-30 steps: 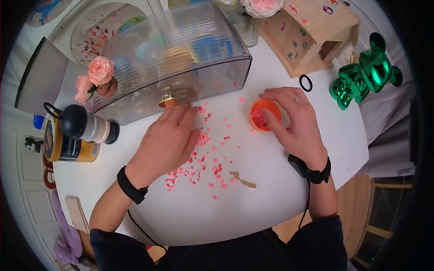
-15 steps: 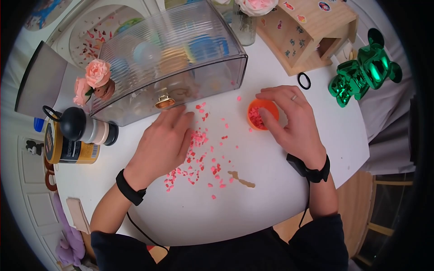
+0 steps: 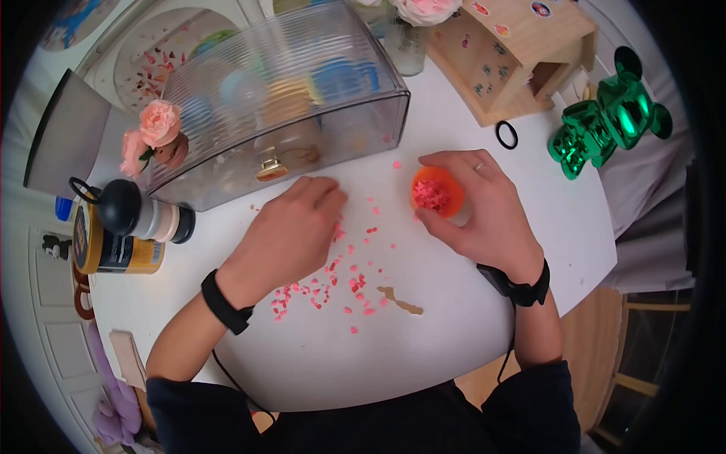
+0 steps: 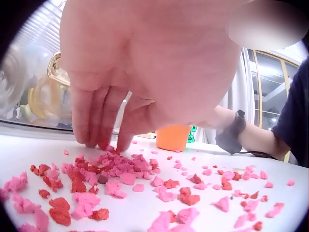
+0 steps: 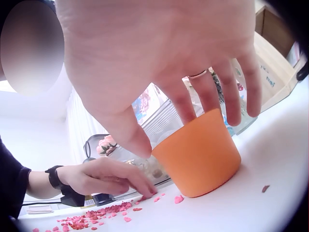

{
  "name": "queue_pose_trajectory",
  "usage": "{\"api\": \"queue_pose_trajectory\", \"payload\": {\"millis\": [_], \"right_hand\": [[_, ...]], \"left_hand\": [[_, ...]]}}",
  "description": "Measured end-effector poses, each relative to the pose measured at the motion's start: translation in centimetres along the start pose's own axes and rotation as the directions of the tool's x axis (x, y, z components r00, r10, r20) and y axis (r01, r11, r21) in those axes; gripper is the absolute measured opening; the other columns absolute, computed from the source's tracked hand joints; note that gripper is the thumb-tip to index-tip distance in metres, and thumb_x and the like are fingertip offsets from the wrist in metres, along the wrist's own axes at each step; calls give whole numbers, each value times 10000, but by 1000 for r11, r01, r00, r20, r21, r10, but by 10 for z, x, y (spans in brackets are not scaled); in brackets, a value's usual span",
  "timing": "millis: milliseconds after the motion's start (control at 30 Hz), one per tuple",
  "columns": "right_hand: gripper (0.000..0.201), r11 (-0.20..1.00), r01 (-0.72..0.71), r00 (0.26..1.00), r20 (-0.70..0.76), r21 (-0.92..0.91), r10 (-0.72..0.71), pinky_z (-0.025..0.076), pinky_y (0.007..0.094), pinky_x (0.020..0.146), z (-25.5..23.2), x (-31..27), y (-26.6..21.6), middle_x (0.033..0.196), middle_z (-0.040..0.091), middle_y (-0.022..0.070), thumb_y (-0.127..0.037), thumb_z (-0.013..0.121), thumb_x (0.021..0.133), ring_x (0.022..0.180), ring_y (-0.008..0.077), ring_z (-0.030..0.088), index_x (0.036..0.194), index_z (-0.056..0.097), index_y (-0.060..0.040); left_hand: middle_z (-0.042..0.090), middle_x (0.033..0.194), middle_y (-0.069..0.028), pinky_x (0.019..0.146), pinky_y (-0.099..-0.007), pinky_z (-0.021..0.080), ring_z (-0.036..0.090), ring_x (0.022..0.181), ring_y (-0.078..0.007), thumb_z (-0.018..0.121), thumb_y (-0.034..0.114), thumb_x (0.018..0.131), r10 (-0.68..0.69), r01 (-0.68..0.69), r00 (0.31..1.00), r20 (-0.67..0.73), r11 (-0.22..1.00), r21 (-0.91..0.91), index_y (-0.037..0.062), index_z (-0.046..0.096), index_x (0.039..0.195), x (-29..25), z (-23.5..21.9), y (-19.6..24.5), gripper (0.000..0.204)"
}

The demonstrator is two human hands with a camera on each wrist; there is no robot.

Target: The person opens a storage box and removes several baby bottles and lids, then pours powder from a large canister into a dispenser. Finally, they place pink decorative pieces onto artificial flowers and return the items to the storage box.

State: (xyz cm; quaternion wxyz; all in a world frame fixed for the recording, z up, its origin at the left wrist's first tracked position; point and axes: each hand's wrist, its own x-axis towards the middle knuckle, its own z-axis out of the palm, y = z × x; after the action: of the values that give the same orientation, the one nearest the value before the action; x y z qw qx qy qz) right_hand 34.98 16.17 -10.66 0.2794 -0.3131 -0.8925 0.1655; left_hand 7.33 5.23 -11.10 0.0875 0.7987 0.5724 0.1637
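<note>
Pink and red crumbs point(image 4: 128, 166), soft and dough-like, lie scattered over the white table. My left hand point(image 3: 291, 231) is palm down over them, its fingers point(image 4: 99, 118) pointing down with tips right at a small heap. To the right, my right hand point(image 3: 491, 219) holds an orange cup point(image 5: 200, 157) at its rim, thumb on the near side and fingers on the far side. The cup's base is at the tabletop. Inside it, more pink and red crumbs point(image 3: 432, 195) show. A ring is on one right-hand finger.
Behind the hands stands a clear ribbed box point(image 3: 333, 129) with a gold clasp. A wooden house point(image 3: 522, 64), a black ring point(image 3: 507, 135) and a shiny green bear figure point(image 3: 605, 125) are at the right. A yellow tub point(image 3: 140, 256) and a black-topped bottle point(image 3: 125, 206) stand left.
My left hand has shifted right, and its fingers now cover crumbs near the box that showed before. The crumbs in the cup show more fully, with my right hand still at its rim.
</note>
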Motion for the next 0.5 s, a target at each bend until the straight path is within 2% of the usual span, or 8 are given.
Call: {"api": "queue_pose_trajectory", "payload": {"millis": [33,100,200,300,400,500], "right_hand": [[499,1000,-14,1000,17,10,14,564,440,956,0,-3,-1,1174,753,134,-238,878,837,1076,366,676,1277,722,-61],[521,1000,-27,999,30,-3,27,568,440,947,1,-5,-1,1166,749,131,-233,881,828,1071,361,678,1294,717,-66],[555,998,-44,998,35,-33,45,574,438,933,0,-4,-1,1160,745,129,-224,883,817,1066,357,683,1320,704,-73],[576,995,-84,995,51,-51,87,581,437,915,-2,-3,0,1153,740,128,-213,877,810,1060,355,686,1340,692,-83],[578,993,-97,995,27,-64,99,588,444,897,-3,-4,5,1143,734,131,-194,865,804,1056,356,688,1345,688,-92],[566,993,-93,996,4,-73,93,590,455,891,-4,-3,9,1140,730,133,-184,850,807,1055,359,688,1342,689,-95]], "left_hand": [[705,1254,-190,930,-489,604,698,1124,-418,683,-69,833,-43,44,993,114,999,0,-8,693,1279,-1,-8,3,450],[700,1303,-190,952,-482,606,693,1169,-413,680,-72,818,-118,120,934,337,993,15,-7,695,1271,-1,-24,10,458],[693,1339,-189,983,-480,603,686,1201,-409,683,-68,814,-124,118,945,302,992,39,5,697,1279,13,-27,16,471],[682,1367,-187,1028,-474,587,672,1235,-403,681,-77,816,63,-62,997,54,998,-29,0,685,1325,32,-1,10,515],[657,1421,-183,1086,-467,563,643,1297,-395,695,-78,813,197,-196,979,-50,980,29,-21,663,1370,51,17,13,561],[630,1464,-185,1125,-459,542,609,1356,-386,705,-83,809,236,-238,971,39,970,55,-47,641,1395,58,26,15,591]]}}
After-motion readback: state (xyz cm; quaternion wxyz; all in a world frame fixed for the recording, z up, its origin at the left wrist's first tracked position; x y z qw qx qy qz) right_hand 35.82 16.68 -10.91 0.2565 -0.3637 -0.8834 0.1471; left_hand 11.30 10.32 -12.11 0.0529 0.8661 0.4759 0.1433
